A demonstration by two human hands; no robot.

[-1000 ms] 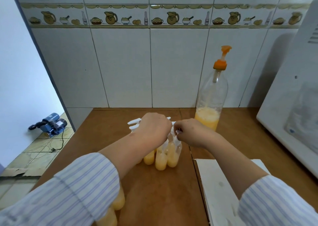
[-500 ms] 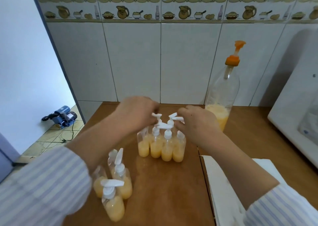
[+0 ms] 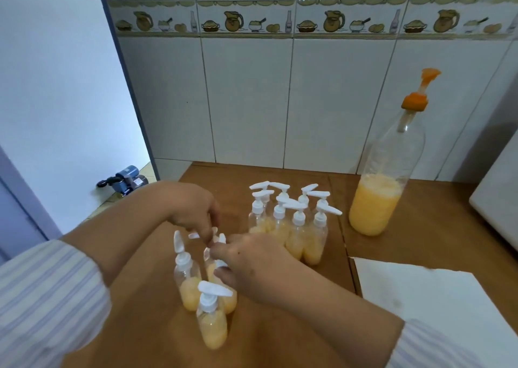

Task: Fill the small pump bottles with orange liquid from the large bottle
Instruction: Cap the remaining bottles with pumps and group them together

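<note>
The large clear bottle [image 3: 384, 199] with an orange pump top stands at the back right, about a third full of orange liquid. Several small pump bottles [image 3: 291, 227] with white heads and orange liquid stand clustered in the middle of the brown table [image 3: 420, 227]. Closer in stand two more small bottles [image 3: 186, 278] [image 3: 211, 320]. Between them is a third small bottle [image 3: 217, 255], mostly hidden by my hands. My left hand [image 3: 193, 208] pinches its white pump head from above. My right hand [image 3: 252, 266] grips its neck from the right.
A white sheet [image 3: 420, 297] lies on the table at the right front. A white appliance [image 3: 499, 199] fills the right edge. The tiled wall [image 3: 252, 101] is behind. The table ends at the left, with a blue motor [image 3: 126, 180] on the floor below.
Both hands have left the back cluster of small bottles and come nearer and left, onto a bottle of the near group. The view has swung to the left.
</note>
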